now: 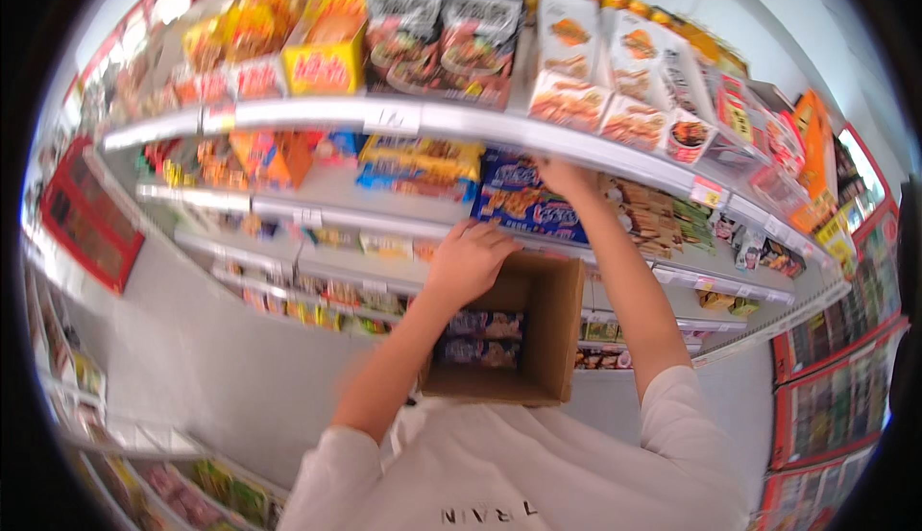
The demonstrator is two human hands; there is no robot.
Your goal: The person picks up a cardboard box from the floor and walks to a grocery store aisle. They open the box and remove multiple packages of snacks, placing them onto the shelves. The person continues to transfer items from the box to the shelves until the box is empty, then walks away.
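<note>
My right hand (565, 178) reaches in over blue snack packs (518, 196) on the second shelf. Its fingers are blurred and partly hidden under the upper shelf's edge, so I cannot tell whether it grips a pack. At the front corner of the same packs is my left hand (468, 257), fingers bent near the shelf lip. Whether these fingers hold a pack or only rest there is unclear. Below it, an uncovered cardboard box (551, 329) stands against my body, with several dark blue packs (482, 340) at its bottom.
The upper shelf's price rail (461, 117) runs above my hands. Yellow and blue packs (421, 167) lie left of the blue ones, brown packs (637, 214) to the right. White boxes (569, 63) and black pouches (439, 41) stand on top. Red-framed racks (828, 387) are at right.
</note>
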